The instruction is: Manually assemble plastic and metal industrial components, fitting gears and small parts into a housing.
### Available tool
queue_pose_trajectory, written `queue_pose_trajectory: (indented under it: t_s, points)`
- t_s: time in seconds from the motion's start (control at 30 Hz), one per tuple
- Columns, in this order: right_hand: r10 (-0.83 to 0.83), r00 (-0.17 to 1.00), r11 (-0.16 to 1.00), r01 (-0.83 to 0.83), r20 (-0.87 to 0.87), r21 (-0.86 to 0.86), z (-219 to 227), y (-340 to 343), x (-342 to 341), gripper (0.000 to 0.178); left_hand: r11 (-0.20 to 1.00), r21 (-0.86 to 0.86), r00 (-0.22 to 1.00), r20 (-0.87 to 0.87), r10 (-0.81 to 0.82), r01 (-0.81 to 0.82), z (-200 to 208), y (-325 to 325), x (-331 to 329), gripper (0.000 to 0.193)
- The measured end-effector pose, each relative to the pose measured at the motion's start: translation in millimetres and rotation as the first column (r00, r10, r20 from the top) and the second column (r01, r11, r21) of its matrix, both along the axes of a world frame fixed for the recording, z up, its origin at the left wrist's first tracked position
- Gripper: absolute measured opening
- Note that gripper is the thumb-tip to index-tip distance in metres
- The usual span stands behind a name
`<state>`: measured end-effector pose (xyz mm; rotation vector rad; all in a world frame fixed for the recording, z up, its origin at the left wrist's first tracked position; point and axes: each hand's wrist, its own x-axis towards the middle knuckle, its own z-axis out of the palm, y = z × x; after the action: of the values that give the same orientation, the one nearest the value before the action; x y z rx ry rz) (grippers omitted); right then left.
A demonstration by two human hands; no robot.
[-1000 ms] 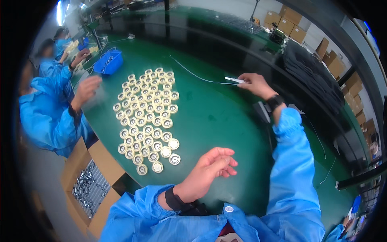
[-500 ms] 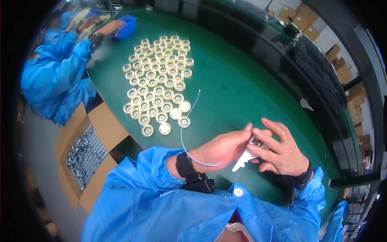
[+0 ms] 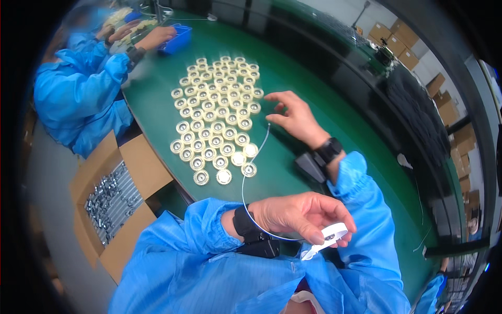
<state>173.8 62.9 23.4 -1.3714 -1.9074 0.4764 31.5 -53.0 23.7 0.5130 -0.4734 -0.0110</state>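
Note:
My left hand point(image 3: 300, 214) is close to my chest, pinching a small white plastic piece point(image 3: 328, 236). A thin white wire point(image 3: 244, 178) trails from the piece up across the green table point(image 3: 157, 110). My right hand point(image 3: 294, 116) is stretched out with its fingers spread at the right edge of a cluster of several pale round toothed parts point(image 3: 214, 112). The wire's far end lies just under its thumb. I cannot tell whether the thumb touches it.
A co-worker in a blue coat point(image 3: 78, 89) works at the table's far left with a hand in a blue bin point(image 3: 175, 39). A cardboard box of metal parts point(image 3: 112, 196) stands lower left. A black block point(image 3: 309, 166) lies by my right wrist.
Both hands were together on the white piece half a second ago. Now my right hand has let go and reached out to the round parts, while my left hand keeps the piece.

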Motion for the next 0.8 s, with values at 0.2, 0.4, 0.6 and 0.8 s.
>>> queue_pose_trajectory:
  t_s: [0.2, 0.4, 0.6, 0.8]
  points:
    - [-0.105, 0.965, 0.989, 0.076, 0.239, 0.127, -39, 40, -20, 0.030, 0.998, -0.066, 0.999, -0.051, -0.017, 0.014, -2, 3, -5, 0.063]
    - [-0.173, 0.973, 0.982, 0.158, -0.156, -0.105, -7, -13, 30, 0.026, 0.960, -0.032, 0.958, -0.081, 0.275, -0.279, 3, 11, 4, 0.060]
    - [-0.061, 0.998, 0.978, 0.060, 0.001, -0.202, 52, -136, 58, 0.028, 0.711, -0.176, 0.732, -0.168, 0.660, -0.681, 6, 28, -9, 0.064]
    - [-0.102, 0.864, 0.980, 0.001, -0.493, -0.200, 52, -197, 38, 0.029, 0.810, -0.164, 0.825, -0.179, 0.536, -0.563, -1, 13, 5, 0.060]
